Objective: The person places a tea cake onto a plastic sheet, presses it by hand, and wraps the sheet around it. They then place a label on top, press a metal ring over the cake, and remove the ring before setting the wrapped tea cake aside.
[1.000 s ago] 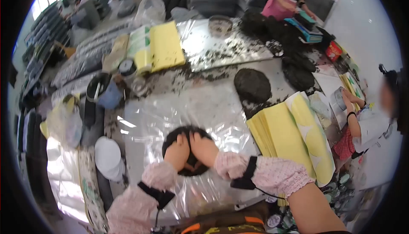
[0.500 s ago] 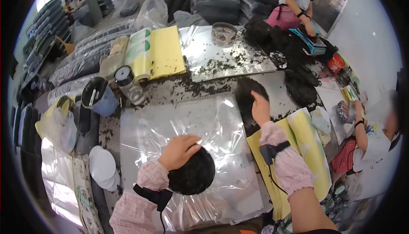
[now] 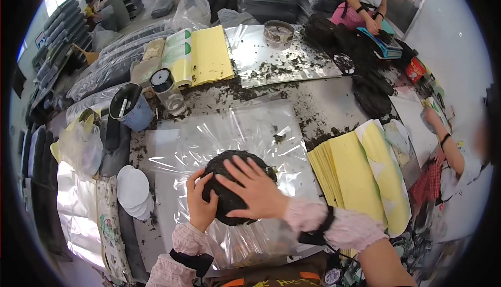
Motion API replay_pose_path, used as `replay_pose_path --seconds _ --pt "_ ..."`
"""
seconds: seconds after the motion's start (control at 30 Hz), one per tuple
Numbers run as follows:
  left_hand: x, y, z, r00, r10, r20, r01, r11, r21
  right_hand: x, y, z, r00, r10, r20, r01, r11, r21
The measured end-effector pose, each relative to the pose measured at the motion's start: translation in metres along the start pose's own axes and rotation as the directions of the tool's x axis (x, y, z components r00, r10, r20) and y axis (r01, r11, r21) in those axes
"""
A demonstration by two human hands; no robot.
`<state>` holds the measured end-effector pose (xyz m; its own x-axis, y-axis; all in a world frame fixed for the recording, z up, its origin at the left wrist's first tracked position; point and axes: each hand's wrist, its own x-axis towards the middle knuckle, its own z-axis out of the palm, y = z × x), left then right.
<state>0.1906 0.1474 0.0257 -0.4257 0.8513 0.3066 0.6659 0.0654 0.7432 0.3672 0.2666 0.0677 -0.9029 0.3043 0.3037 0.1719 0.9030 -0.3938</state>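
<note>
A dark clump (image 3: pixel 225 199) is lying on clear film (image 3: pixel 237 127).
The left hand (image 3: pixel 201 206) is cupping its side, fingers parted; the right hand (image 3: pixel 259 193) is resting across its top (fingers splayed, unclenched).

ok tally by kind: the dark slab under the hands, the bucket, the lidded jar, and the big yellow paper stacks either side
Round dark slab: 1
Blue bucket: 1
Black-lidded jar: 1
Big yellow paper stacks: 2
Total: 5
</note>
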Motion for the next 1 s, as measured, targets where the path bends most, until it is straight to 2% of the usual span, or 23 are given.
replay_pose_path --seconds 0.03,0.07,0.13,0.17,0.2,0.27,0.33,0.37,0.47,0.5,0.6,0.63,0.73,0.77,0.8,0.83,0.87,0.9,0.93,0.97,1.0 --pt "0.001 0.002 0.001 0.999 0.008 -0.033 -0.006 0.999 0.050 0.002 0.004 0.019 0.999 0.012 0.050 -0.011 1.000 -0.022" --pt "0.003 0.006 -0.001 0.994 0.110 -0.009 -0.107 0.982 0.157 0.005 0.003 0.033 0.995 0.019 0.101 -0.014 0.999 -0.044" --pt "0.005 0.010 -0.006 0.959 0.279 0.058 -0.280 0.890 0.360 0.006 0.001 0.044 0.997 0.003 0.076 -0.001 0.999 -0.038" --pt "0.015 0.007 -0.004 0.876 0.445 0.184 -0.478 0.852 0.213 0.007 0.002 0.048 0.990 0.017 0.137 -0.011 0.999 -0.048" --pt "0.025 0.006 -0.004 0.746 0.508 0.431 -0.645 0.713 0.277 0.007 0.000 0.053 0.980 0.038 0.194 -0.028 0.998 -0.053" --pt "0.044 0.013 0.003 0.665 0.379 0.644 -0.611 0.771 0.177 0.008 0.001 0.068 0.958 0.107 0.267 -0.092 0.993 -0.069" --pt "0.041 -0.003 0.016 0.654 0.384 0.651 -0.645 0.734 0.215 0.007 0.002 0.076 0.966 0.146 0.214 -0.137 0.989 -0.057" --pt "0.041 -0.008 0.020 0.642 0.386 0.663 -0.663 0.713 0.227 0.006 0.004 0.082 0.958 0.160 0.238 -0.151 0.987 -0.053" --pt "0.044 -0.017 0.027 0.614 0.282 0.738 -0.592 0.782 0.193 0.007 0.015 0.099 0.822 0.213 0.529 -0.296 0.952 0.076" --pt "0.045 -0.016 0.026 0.619 0.288 0.730 -0.567 0.807 0.162 0.005 0.016 0.107 0.870 0.197 0.451 -0.246 0.968 0.053" --pt "0.048 -0.013 0.024 0.633 0.331 0.700 -0.581 0.801 0.146 0.007 0.015 0.095 0.910 0.116 0.398 -0.149 0.987 0.052" --pt "0.049 -0.005 0.016 0.631 0.328 0.703 -0.543 0.834 0.098 0.004 0.018 0.102 0.974 0.053 0.219 -0.066 0.997 0.051" --pt "0.028 0.002 -0.026 0.837 0.395 0.378 -0.465 0.878 0.112 -0.006 0.000 0.047 0.990 0.058 0.129 -0.104 0.917 0.386" --pt "0.009 0.003 -0.056 0.932 0.299 0.206 -0.342 0.914 0.220 -0.021 -0.009 0.017 0.988 0.090 -0.129 -0.068 0.984 0.163" --pt "-0.009 -0.003 -0.084 0.980 0.199 0.014 -0.194 0.933 0.302 -0.039 -0.015 -0.015 0.924 0.055 -0.378 -0.088 0.994 -0.071" --pt "-0.026 -0.020 -0.099 0.983 0.052 -0.178 0.005 0.953 0.302 -0.056 -0.019 -0.039 0.855 0.182 -0.486 -0.259 0.961 -0.096" --pt "-0.040 -0.036 -0.112 0.925 -0.095 -0.367 0.200 0.944 0.261 -0.075 -0.018 -0.055 0.756 0.287 -0.589 -0.421 0.901 -0.102" --pt "-0.050 -0.048 -0.126 0.945 -0.303 -0.126 0.320 0.935 0.155 -0.105 -0.005 -0.051 0.739 0.587 -0.331 -0.597 0.798 0.082" --pt "-0.060 -0.057 -0.139 0.875 -0.462 0.145 0.455 0.887 0.081 -0.128 0.004 -0.043 0.620 0.785 -0.003 -0.770 0.609 0.189" --pt "-0.066 -0.060 -0.148 0.723 -0.552 0.415 0.589 0.807 0.047 -0.130 0.003 -0.048 0.622 0.764 0.171 -0.774 0.567 0.282" --pt "-0.060 -0.051 -0.153 0.790 -0.470 0.393 0.546 0.831 -0.103 -0.127 0.000 -0.055 0.620 0.710 0.334 -0.779 0.508 0.367"
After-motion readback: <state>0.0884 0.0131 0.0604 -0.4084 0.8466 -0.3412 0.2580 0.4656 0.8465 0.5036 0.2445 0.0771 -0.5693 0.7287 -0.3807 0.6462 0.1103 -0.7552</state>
